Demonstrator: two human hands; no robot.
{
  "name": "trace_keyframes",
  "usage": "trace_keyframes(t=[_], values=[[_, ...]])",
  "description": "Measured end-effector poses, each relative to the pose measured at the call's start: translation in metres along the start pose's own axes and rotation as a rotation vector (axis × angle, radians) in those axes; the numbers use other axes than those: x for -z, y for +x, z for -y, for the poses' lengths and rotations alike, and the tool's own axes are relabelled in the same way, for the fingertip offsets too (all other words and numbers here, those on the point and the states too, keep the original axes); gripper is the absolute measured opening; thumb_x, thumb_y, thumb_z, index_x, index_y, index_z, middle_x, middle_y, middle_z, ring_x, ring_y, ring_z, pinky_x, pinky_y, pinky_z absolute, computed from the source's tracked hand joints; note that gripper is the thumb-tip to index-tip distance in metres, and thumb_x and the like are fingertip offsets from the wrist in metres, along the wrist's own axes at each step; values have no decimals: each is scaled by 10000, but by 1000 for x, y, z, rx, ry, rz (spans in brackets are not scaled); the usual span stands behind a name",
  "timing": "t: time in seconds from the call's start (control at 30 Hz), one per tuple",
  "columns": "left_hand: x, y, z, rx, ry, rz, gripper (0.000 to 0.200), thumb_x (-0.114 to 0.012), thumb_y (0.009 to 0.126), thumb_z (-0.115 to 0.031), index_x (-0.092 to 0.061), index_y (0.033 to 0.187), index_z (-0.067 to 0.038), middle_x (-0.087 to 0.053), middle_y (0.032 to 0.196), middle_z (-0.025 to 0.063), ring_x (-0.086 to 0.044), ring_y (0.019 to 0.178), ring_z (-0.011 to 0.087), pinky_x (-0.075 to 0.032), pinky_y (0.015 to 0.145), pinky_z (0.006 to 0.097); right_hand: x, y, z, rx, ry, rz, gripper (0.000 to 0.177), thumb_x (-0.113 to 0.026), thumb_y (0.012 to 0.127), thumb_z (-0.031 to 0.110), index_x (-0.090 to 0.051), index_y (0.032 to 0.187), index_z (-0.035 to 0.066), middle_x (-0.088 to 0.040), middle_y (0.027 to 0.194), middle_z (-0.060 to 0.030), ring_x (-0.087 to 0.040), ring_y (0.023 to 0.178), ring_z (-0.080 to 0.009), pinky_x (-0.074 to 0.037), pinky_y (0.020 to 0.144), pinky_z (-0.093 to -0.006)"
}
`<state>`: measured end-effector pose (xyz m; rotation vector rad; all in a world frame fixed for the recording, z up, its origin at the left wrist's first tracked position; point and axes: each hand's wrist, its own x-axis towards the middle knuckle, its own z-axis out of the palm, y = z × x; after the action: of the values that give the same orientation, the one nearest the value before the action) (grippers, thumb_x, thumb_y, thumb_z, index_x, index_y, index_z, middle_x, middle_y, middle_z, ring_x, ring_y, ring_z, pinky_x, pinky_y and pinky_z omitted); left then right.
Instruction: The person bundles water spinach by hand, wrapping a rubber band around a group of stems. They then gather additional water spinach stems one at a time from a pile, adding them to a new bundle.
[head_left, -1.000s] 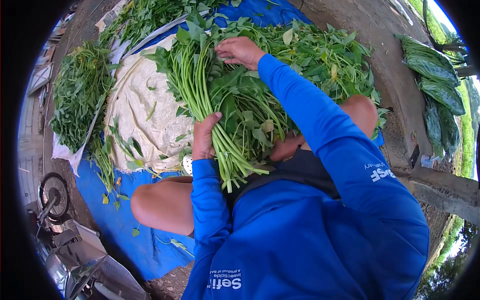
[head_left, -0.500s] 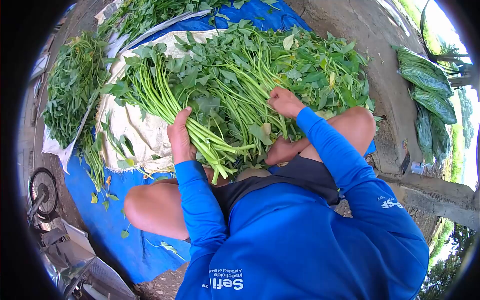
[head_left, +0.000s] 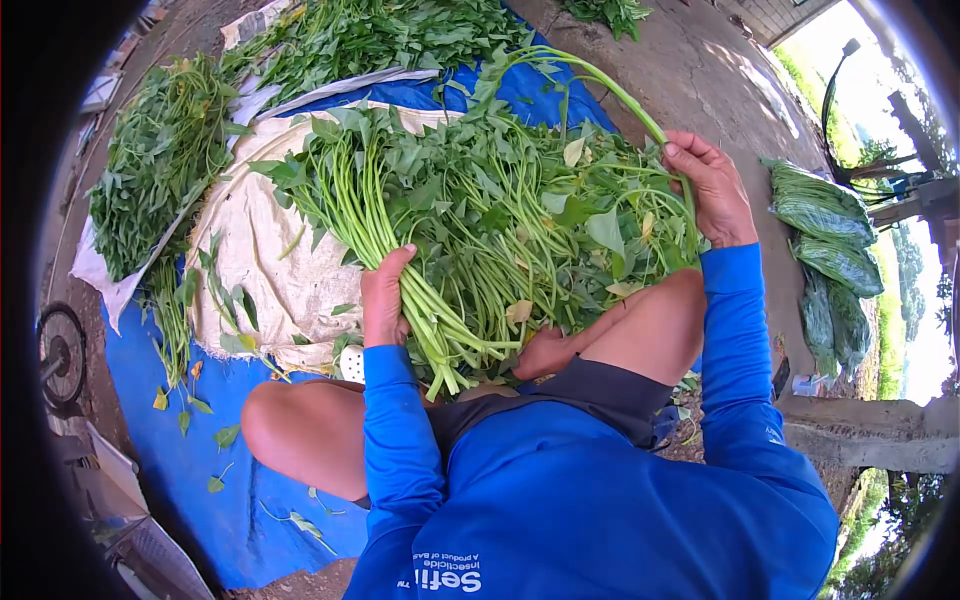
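Observation:
My left hand is wrapped round a thick bunch of water spinach, its leaves pointing away and its pale cut ends near my lap. Raised at the right, my right hand pinches a long green water spinach stem between thumb and fingers. That stem arches up and over to the left, with its leafy end above the loose pile. The loose water spinach pile spreads in front of my crossed legs, between the two hands. My left palm is hidden behind the stems.
A cream sack lies on a blue tarp. More greens are heaped at the left and at the back. Plastic-wrapped green bundles lie on the right. A wheel stands at the far left.
My right hand has moved from the middle of the pile up and to the right, drawing out a long stem. My left hand still holds the bunch, slightly lower. The view has shifted a little.

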<state>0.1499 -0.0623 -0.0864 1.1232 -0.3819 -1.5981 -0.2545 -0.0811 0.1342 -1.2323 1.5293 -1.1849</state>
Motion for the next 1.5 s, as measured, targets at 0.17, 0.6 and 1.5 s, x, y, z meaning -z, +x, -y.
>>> trace_keyframes(t=[0.17, 0.6, 1.5], values=[[-10, 1, 11, 31, -38, 81, 287, -787, 930, -174, -687, 1127, 10, -744, 925, 91, -739, 746, 197, -623, 629, 338, -31, 10, -8, 268, -28, -89, 313, -830, 960, 141, -763, 1255, 62, -719, 972, 55, -608, 843, -29, -467, 730, -201], [8, 27, 109, 238, -328, 163, 323, -789, 970, -230, -685, 1193, -21, -740, 1029, 101, -742, 878, 226, -641, 792, 386, -229, -91, -206, 18, -356, 201, 366, -707, 955, 247, -759, 1178, -39, -754, 1139, -253, -722, 1063, -399, -548, 979, -460], [7, -4, -6, 112, -280, 185, 435, -735, 952, -213, -639, 1303, 25, -771, 1101, 184, -783, 905, 315, -693, 780, 449, -120, -55, -131, -92, -40, 210, 197, -705, 1040, 186, -785, 1172, 63, -673, 905, 69, -552, 789, -11, -478, 711, -230]])
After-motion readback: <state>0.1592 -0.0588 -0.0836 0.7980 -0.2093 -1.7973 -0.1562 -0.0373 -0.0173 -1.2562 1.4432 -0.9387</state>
